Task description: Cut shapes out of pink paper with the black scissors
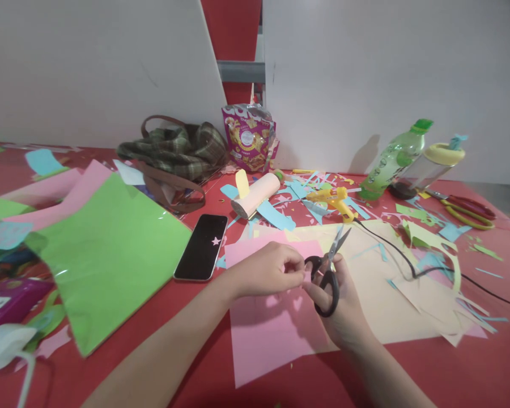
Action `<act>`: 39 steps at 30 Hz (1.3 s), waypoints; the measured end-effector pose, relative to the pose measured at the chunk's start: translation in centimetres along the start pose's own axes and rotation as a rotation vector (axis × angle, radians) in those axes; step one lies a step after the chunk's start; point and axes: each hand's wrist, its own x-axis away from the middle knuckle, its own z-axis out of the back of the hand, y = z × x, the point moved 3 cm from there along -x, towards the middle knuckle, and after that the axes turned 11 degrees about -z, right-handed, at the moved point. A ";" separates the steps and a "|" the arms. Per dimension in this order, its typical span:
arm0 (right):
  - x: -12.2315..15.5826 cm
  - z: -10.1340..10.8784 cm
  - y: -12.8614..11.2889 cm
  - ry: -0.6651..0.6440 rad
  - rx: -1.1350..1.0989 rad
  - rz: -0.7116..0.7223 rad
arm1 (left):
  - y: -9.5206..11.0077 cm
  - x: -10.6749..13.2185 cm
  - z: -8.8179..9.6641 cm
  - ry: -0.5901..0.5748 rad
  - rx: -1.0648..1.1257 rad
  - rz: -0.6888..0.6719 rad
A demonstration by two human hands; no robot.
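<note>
My right hand (344,309) is closed around the black handles of a pair of scissors (328,266), whose blades point up and away and stand slightly apart. My left hand (266,269) is pinched shut just left of the scissor handles, on a small piece I cannot make out. Both hands hover over a pink paper sheet (267,334) lying on the red table (471,362). A cream sheet (391,294) lies under the pink one to the right.
A black phone (202,246) lies left of the hands beside a large green sheet (110,249). Behind are a yellow glue gun (334,199) with its black cord, a paper roll (257,195), a snack bag (249,136), a plaid bag (176,150), a green bottle (393,158), red scissors (467,208) and paper scraps.
</note>
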 end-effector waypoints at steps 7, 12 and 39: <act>-0.1 0.4 -0.1 0.097 -0.017 0.020 | 0.1 0.0 0.3 0.059 0.028 0.025; -0.3 0.6 0.0 0.110 -0.026 0.050 | 0.0 0.1 -0.1 -0.024 0.011 0.016; -0.3 0.6 -0.3 0.113 -0.041 0.088 | 0.1 0.0 -0.4 -0.008 0.043 0.025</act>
